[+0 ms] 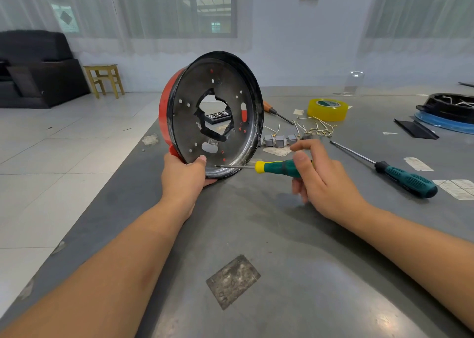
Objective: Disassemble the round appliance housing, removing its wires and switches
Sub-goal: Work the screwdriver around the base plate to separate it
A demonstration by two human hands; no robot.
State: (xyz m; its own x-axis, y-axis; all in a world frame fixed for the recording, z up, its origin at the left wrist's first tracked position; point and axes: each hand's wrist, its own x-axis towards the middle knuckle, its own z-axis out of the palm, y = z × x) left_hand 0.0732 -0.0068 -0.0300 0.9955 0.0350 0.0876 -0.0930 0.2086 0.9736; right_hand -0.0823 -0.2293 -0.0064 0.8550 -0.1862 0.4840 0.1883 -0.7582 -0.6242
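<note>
Left hand (186,174) grips the bottom rim of the round housing (213,114), which stands tipped on edge near the left side of the grey worktop (256,235), red shell facing left. Right hand (318,177) pinches the small green-and-yellow screwdriver (278,167), tip down at the low inner rim, likely on a screw. I'd keep the shaft square to the screw and push in while turning so it doesn't cam out. Behind it sit grey switches (279,140) and loose wires (318,128), then yellow tape (328,109) and a bigger screwdriver (405,178). Tiled room, stool and sofa far left.
</note>
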